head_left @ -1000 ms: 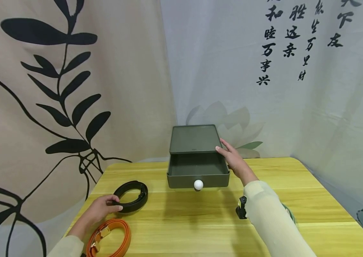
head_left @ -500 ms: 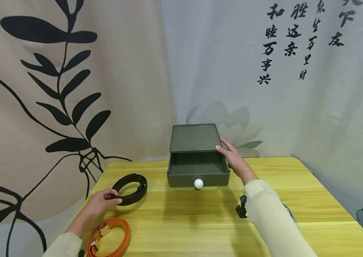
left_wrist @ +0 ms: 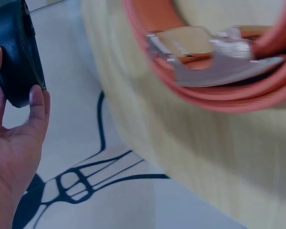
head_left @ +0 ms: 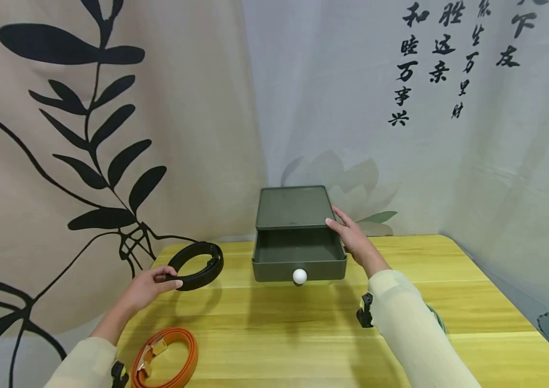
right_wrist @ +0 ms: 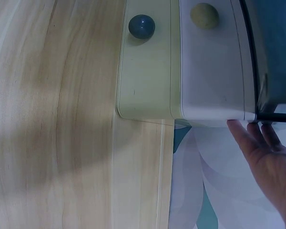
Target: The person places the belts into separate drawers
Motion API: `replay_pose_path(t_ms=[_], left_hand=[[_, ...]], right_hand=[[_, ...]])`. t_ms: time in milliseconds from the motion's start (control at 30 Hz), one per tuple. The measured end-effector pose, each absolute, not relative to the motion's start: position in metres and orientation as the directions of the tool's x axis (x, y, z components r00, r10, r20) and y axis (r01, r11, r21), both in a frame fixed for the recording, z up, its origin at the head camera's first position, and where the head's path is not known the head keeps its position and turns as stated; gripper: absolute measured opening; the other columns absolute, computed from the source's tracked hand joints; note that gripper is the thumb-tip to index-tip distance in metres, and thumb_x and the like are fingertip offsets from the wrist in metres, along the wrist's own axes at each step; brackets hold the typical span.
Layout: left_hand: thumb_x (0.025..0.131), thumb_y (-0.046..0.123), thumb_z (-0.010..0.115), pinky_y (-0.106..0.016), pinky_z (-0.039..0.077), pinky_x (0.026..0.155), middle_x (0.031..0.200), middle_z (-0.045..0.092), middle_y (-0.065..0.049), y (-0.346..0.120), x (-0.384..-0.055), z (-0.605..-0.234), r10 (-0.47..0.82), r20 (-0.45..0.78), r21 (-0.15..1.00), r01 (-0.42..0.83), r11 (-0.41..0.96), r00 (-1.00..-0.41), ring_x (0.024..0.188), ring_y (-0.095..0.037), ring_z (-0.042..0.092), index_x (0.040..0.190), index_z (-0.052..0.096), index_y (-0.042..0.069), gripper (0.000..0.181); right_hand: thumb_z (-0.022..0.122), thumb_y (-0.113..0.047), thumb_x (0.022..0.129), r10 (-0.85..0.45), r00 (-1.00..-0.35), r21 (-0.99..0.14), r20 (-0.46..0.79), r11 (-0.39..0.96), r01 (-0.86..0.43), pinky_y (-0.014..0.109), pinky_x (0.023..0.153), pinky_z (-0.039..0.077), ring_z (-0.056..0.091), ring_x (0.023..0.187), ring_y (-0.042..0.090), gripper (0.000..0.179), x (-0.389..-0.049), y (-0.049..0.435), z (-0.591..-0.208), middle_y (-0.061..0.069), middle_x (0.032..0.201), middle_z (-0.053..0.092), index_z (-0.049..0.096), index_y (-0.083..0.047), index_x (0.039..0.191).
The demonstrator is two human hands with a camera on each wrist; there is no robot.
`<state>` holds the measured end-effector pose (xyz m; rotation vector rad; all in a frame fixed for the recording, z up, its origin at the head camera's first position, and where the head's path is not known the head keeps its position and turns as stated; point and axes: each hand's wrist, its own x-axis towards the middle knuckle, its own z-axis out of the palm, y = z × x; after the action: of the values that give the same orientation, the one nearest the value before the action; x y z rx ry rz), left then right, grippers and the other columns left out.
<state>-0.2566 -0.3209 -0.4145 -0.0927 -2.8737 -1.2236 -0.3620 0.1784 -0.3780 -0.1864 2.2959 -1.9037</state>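
While your left hand (head_left: 147,286) has the coiled black belt (head_left: 214,265) raised above the worktop (head_left: 323,345), near its far left corner, with its grip pinching the coil's near side, you would do well to catch every layer so the roll can't spring apart. Your right hand (head_left: 354,237) lies straight-fingered along the right side of the drawer box (head_left: 295,207), grasping nothing, toward the worktop's far edge; light pressure there should steady it without shoving it while the drawer (head_left: 274,272) stands pulled out. Give the orange belt (head_left: 192,355) by the left edge a wide berth. You can't see all of that one: the head view cuts its near side. The left wrist view crops the black belt, and the green thing (head_left: 438,320) behind your right sleeve (head_left: 410,323) is too covered to identify.
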Motion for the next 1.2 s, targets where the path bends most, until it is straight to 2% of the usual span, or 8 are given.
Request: replay_pose_path(t_ms=[200, 367, 733, 1200], left_hand=[[0.090, 0.042, 0.073, -0.038, 0.045, 0.076, 0.101, 0.062, -0.008, -0.317, -0.258, -0.393, 0.071, 0.070, 0.713, 0.100, 0.694, -0.995, 0.090, -0.023, 0.053, 0.109, 0.062, 0.009, 0.040], [0.089, 0.045, 0.073, -0.040, 0.045, 0.079, 0.110, 0.061, -0.011, -0.310, -0.257, -0.376, 0.087, 0.063, 0.704, 0.105, 0.703, -0.994, 0.099, -0.027, 0.053, 0.110, 0.062, 0.010, 0.042], [0.090, 0.040, 0.073, -0.039, 0.042, 0.075, 0.098, 0.057, -0.011, -0.296, -0.258, -0.347, 0.124, 0.107, 0.732, 0.163, 0.662, -0.986, 0.089, -0.027, 0.048, 0.108, 0.063, 0.009, 0.038], [0.088, 0.046, 0.073, -0.042, 0.041, 0.081, 0.108, 0.057, -0.012, -0.270, -0.261, -0.317, 0.172, 0.102, 0.733, 0.191, 0.653, -0.980, 0.097, -0.029, 0.049, 0.110, 0.062, 0.012, 0.042]], right_hand=[[0.049, -0.044, 0.103, -0.192, -0.981, -0.982, -0.037, 0.191, -0.001, 0.070, 0.110, 0.019, 0.014, 0.148, 0.038, 0.067, -0.361, 0.178, -0.378, 0.011, 0.165, 0.010, 0.015, -0.032, 0.160], [0.050, -0.045, 0.103, -0.194, -0.980, -0.982, -0.034, 0.190, -0.004, 0.070, 0.110, 0.018, 0.014, 0.148, 0.038, 0.068, -0.361, 0.179, -0.378, 0.012, 0.165, 0.011, 0.015, -0.032, 0.160], [0.050, -0.042, 0.103, -0.190, -0.981, -0.983, -0.024, 0.181, -0.011, 0.069, 0.110, 0.020, 0.017, 0.148, 0.039, 0.068, -0.362, 0.179, -0.380, 0.016, 0.163, 0.017, 0.016, -0.030, 0.160], [0.050, -0.043, 0.103, -0.191, -0.981, -0.984, -0.025, 0.179, -0.009, 0.069, 0.110, 0.020, 0.017, 0.148, 0.038, 0.067, -0.361, 0.180, -0.380, 0.013, 0.164, 0.016, 0.017, -0.033, 0.160]])
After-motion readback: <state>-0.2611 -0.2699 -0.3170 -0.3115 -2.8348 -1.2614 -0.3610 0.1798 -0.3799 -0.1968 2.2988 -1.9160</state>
